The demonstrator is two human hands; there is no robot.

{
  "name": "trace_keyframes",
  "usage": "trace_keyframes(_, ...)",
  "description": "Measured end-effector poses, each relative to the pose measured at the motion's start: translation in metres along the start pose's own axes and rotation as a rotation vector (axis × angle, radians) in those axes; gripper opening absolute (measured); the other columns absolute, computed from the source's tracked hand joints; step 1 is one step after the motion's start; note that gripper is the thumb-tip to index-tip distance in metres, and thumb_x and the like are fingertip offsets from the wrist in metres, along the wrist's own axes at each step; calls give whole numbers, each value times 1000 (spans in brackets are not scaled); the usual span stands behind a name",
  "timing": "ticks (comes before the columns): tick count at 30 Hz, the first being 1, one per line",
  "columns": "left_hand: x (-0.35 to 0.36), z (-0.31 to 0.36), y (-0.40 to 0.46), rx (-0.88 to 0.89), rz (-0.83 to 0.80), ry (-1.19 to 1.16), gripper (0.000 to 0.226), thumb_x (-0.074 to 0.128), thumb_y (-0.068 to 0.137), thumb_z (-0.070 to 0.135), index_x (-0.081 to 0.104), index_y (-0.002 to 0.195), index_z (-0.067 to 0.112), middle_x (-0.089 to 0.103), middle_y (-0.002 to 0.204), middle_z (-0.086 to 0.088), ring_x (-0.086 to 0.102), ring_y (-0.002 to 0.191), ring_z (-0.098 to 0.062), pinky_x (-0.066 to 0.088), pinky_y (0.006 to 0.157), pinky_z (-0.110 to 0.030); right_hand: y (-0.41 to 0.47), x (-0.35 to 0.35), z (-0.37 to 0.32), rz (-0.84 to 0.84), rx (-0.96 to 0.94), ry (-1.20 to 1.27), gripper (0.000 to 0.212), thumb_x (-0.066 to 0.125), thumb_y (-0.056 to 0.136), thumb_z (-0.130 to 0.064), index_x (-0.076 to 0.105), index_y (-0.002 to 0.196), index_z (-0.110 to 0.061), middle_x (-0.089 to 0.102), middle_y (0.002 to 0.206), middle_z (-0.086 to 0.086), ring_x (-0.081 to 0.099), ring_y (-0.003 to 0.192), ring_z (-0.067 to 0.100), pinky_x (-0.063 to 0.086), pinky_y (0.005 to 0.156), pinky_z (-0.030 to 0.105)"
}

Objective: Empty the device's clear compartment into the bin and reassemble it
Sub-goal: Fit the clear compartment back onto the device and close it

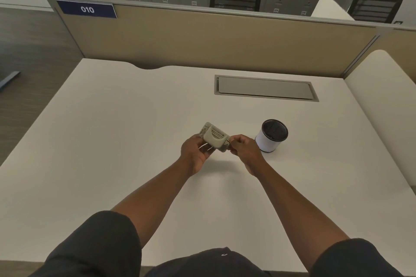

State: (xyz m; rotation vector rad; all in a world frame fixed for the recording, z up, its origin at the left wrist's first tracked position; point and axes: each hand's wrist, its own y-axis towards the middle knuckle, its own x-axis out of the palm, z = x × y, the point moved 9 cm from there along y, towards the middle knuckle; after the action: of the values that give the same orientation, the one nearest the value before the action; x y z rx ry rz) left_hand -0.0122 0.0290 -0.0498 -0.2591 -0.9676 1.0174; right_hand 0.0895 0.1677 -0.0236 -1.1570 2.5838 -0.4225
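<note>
A small grey-white device (pixel 213 137), boxy with ribs on its top, is held above the white desk (pixel 112 141). My left hand (pixel 194 153) grips its near left side from below. My right hand (pixel 244 149) pinches a small part at the device's right end with closed fingers. A clear compartment cannot be made out from here. The bin (pixel 271 136) is a small white cylinder with a dark inside. It stands upright on the desk just right of my right hand.
A grey cable hatch (pixel 265 87) lies flush in the desk behind the bin. A tan partition (pixel 202 42) closes the far edge, and a padded divider (pixel 382 96) runs along the right side. Chairs and lockers stand beyond.
</note>
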Motion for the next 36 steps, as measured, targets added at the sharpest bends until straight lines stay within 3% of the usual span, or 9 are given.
trace_keyframes(3,-9,11,4,45,3,12,18,52,91,11,68,96,5,72,87,-15,69,82,-32,60,74,-39,0,-4,-3,-29,-35,-50,12,58,94,-20,68,90,-14,73,88,5,71,81,15,58,74,30)
trace_keyframes(6,-7,22,6,88,-80,235,18,57,85,12,74,92,13,73,88,-10,68,82,-29,60,70,-36,-1,-7,-8,-30,-92,-137,10,58,94,-20,67,91,-16,73,91,6,72,87,17,60,70,30)
trace_keyframes(12,-6,37,8,188,-104,534,5,66,88,19,70,88,17,72,88,-7,71,78,-23,61,70,-43,-4,-8,-23,22,-243,-338,13,58,93,-22,67,92,-13,71,82,4,67,82,23,60,77,38)
trace_keyframes(18,-3,50,5,342,-91,726,3,63,88,8,66,87,8,65,86,-13,67,74,-26,62,69,-48,-11,-7,-33,48,-355,-447,10,57,94,-21,66,90,-17,66,76,-11,60,71,0,40,64,6)
trace_keyframes(23,-4,53,4,410,7,729,14,60,85,2,61,76,12,62,82,-13,64,70,-24,62,64,-44,-11,-5,-39,65,-398,-436,10,56,93,-17,66,92,-15,69,83,-7,61,76,-2,41,66,2)
trace_keyframes(26,-6,48,9,362,45,673,11,61,85,6,64,77,13,67,83,-14,67,70,-25,62,64,-40,-5,-8,-34,70,-314,-358,11,56,93,-20,66,90,-18,69,81,-8,65,72,7,52,65,12)
trace_keyframes(29,-8,40,15,253,32,608,11,59,88,10,69,82,11,71,88,-13,70,67,-27,62,64,-37,3,-11,-16,73,-123,-137,15,56,91,-14,68,83,-14,70,85,4,66,73,19,60,60,27)
trace_keyframes(33,-9,29,20,92,-43,470,18,54,87,-1,67,98,0,72,96,-17,72,74,-32,62,71,-40,6,-9,1,56,63,53,16,56,93,-12,69,84,-13,71,96,10,69,76,22,58,59,29)
trace_keyframes(36,-9,25,18,55,-70,422,27,63,80,-9,65,106,-5,72,99,-21,72,80,-31,62,72,-37,7,-6,10,37,126,112,16,53,95,-7,68,94,-6,68,99,14,66,83,25,57,65,29)
